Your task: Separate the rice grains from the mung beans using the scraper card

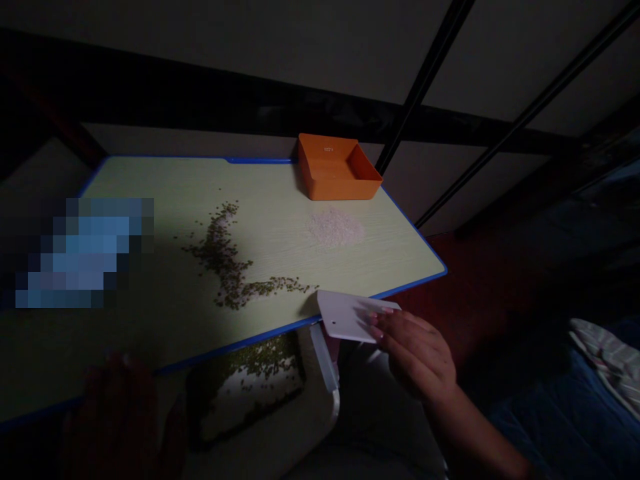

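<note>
My right hand [417, 350] grips a flat white scraper-like plate [350, 317] with a small hole near one corner. It is held at the table's front edge, beside the end of a trail of grains. My left hand [120, 407] is in deep shadow at the lower left by the table edge, fingers stretched out, holding nothing visible. Small green-brown grains [220, 257], perhaps beans, lie in a bent band across the table [270, 220]. Farther right sits a low heap of whitish grains [336, 227]. Below the front edge, a dark-rimmed tray [245, 423] contains more green grains.
An orange open box [345, 190] stands at the table's back right corner. A pixelated bluish patch [85, 253] covers something on the left. Pale panels with dark strips rise behind the table. Blue fabric [545, 413] and a striped cloth [607, 360] lie at the lower right.
</note>
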### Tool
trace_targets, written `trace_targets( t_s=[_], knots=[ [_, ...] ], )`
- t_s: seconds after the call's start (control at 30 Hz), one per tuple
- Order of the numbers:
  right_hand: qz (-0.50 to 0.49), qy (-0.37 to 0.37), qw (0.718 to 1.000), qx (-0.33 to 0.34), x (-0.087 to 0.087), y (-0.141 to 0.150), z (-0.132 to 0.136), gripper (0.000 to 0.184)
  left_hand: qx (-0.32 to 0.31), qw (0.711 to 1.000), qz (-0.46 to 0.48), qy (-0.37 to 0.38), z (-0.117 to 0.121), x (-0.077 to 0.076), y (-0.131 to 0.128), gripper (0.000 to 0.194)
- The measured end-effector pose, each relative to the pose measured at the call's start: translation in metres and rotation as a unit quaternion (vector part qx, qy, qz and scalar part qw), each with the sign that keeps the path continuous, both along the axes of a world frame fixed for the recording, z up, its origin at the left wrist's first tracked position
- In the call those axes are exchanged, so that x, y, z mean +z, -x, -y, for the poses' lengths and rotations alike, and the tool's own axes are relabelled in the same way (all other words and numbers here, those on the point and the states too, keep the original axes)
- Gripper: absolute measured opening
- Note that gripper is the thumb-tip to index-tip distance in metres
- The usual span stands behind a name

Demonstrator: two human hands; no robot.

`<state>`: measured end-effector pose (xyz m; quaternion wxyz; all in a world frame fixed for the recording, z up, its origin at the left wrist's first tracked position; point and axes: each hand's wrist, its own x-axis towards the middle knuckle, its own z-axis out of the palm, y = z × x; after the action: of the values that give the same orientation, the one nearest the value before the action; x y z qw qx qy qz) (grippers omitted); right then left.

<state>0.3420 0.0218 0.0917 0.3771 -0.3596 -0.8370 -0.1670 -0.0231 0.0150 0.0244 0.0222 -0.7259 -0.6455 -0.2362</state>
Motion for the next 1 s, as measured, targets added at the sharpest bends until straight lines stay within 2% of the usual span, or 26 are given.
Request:
trace_targets(
  t_s=[0.17,0.3,0.47,0.73,1.0],
  knots=[
    [-0.021,-0.012,1.000,-0.005,-0.003,-0.004,-0.009,0.035,0.000,1.000,0.009,-0.004,0.001,0.000,0.001,0.078],
    [-0.016,-0.018,1.000,0.013,-0.005,-0.003,-0.016,0.033,-0.002,1.000,0.012,-0.004,0.001,-0.002,0.000,0.080],
    [-0.011,-0.007,1.000,0.017,-0.001,0.003,-0.011,0.029,0.002,1.000,0.010,-0.021,-0.001,-0.001,-0.001,0.079],
    [-0.024,0.022,0.998,0.049,0.006,0.020,-0.008,0.034,-0.055,0.997,0.000,-0.061,-0.005,0.006,-0.001,0.080],
    [-0.053,-0.004,0.998,-0.022,-0.003,0.000,0.001,0.050,-0.050,0.995,-0.030,-0.075,-0.005,0.004,0.000,0.084]
  ],
)
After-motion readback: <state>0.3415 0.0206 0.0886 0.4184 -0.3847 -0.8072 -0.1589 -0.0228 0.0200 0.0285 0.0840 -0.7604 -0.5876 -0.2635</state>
